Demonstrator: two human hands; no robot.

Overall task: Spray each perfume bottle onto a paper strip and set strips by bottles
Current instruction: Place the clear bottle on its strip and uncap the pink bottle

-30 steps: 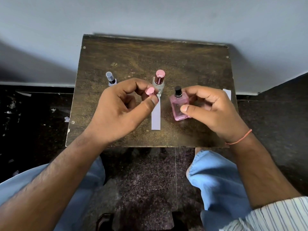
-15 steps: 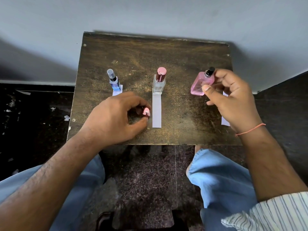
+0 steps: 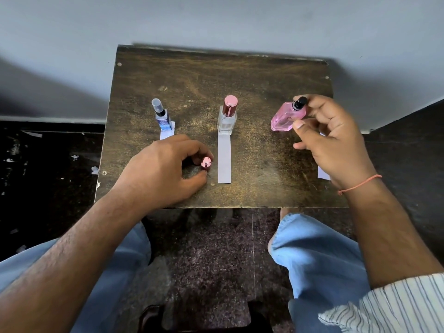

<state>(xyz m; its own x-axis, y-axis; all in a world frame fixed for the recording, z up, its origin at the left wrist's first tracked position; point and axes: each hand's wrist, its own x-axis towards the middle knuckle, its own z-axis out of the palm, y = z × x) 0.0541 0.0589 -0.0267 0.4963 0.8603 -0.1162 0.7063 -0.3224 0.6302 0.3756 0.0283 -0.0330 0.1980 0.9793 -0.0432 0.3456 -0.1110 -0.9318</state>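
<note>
From the head view, the right hand (image 3: pixel 336 140) grips the pink bottle (image 3: pixel 287 117), tilted above the bench's (image 3: pixel 264 68) right edge, its strip (image 3: pixel 323 174) mostly hidden beneath. The left hand (image 3: pixel 165 169) pinches the pink cap (image 3: pixel 206 162) near the front edge. This looks like the last bottle's spraying; next the nozzle must aim at that strip.
</note>
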